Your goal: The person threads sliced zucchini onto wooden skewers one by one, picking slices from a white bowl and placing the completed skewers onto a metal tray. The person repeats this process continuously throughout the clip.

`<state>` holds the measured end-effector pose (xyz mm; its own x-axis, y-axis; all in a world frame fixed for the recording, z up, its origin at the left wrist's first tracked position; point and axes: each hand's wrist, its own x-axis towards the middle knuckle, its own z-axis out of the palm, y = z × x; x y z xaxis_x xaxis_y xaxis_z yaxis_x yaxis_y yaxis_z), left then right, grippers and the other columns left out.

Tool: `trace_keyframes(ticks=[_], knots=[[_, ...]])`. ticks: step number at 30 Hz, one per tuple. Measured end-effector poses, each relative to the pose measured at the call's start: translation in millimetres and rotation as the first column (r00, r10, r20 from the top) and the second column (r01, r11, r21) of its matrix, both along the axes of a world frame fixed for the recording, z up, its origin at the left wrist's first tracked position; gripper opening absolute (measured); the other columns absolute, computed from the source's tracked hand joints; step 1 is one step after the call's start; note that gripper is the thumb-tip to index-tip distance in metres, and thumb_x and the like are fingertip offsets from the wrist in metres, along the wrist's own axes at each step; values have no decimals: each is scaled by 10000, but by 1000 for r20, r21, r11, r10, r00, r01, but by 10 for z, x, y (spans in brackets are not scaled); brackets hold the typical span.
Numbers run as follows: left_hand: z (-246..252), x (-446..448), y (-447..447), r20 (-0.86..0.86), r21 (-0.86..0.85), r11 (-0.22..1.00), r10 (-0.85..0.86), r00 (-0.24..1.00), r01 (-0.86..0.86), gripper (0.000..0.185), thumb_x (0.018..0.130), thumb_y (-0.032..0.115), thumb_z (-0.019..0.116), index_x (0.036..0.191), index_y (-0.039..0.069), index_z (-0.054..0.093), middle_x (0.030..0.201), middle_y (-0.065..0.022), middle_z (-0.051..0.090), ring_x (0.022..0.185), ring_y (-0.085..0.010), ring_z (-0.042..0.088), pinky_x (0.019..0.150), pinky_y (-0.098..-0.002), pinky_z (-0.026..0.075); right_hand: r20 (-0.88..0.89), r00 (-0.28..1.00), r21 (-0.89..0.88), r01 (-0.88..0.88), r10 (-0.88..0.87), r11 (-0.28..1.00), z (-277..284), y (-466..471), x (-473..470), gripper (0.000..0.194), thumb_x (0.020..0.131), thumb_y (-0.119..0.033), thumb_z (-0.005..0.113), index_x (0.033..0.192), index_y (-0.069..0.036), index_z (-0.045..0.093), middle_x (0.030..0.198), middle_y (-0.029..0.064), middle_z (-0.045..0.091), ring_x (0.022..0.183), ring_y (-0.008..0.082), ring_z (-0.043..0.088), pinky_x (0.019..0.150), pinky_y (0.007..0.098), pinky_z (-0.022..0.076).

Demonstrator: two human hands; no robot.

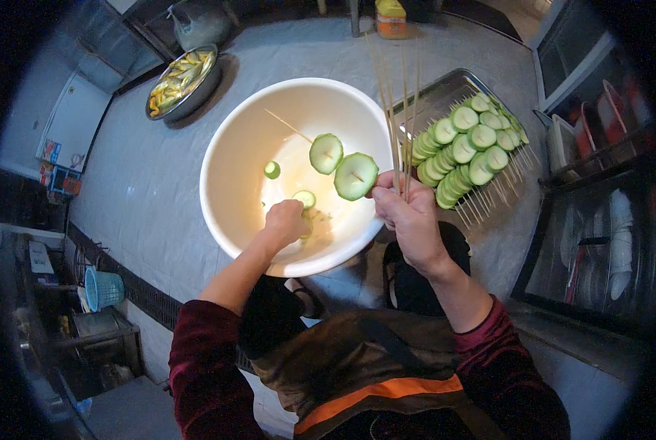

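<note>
In my right hand (410,212) I grip several thin bamboo skewers (407,126) that point upward. The same hand holds another skewer (287,125), which runs left over the tub through two round green-skinned squash or zucchini slices (356,176). My left hand (285,220) reaches down into a large white plastic tub (218,220). Its fingertips are hidden, beside a pale slice (304,198) near the tub's bottom; whether they grip anything does not show. A small green end piece (272,170) lies farther left in the tub, with bits of scrap on the wet bottom.
Right of the tub, a metal tray (462,77) carries stacked rows of skewered slices (465,146). A metal bowl of yellowish pieces (182,82) stands on the tiled floor at the back left. A yellow-orange jug (390,19) is at the back; a blue basket (103,289) sits left.
</note>
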<state>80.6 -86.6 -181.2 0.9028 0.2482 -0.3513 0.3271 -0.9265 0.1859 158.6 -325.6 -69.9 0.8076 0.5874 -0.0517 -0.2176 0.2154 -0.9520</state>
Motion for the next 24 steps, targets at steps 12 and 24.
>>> trace_keyframes(ticks=[12, 24], knots=[[975, -88, -310, 106, -949, 308, 526, 844, -73, 238, 852, 111, 637, 1035, -41, 620, 859, -60, 651, 738, -131, 606, 675, -270, 506, 39, 989, 37, 143, -144, 989, -92, 109, 53, 137, 958, -174, 494, 959, -48, 546, 675, -44, 489, 529, 6, 342, 461, 161, 261], [1030, -193, -702, 31, -979, -111, 745, 667, 170, 154, 865, 35, 624, 1006, -23, 601, 917, -84, 643, 801, -145, 633, 733, -277, 550, 497, 839, -112, 315, -222, 942, -146, 546, -144, 173, 964, -165, 461, 982, 6, 477, 794, 126, 587, 716, 190, 573, 649, 336, 457]])
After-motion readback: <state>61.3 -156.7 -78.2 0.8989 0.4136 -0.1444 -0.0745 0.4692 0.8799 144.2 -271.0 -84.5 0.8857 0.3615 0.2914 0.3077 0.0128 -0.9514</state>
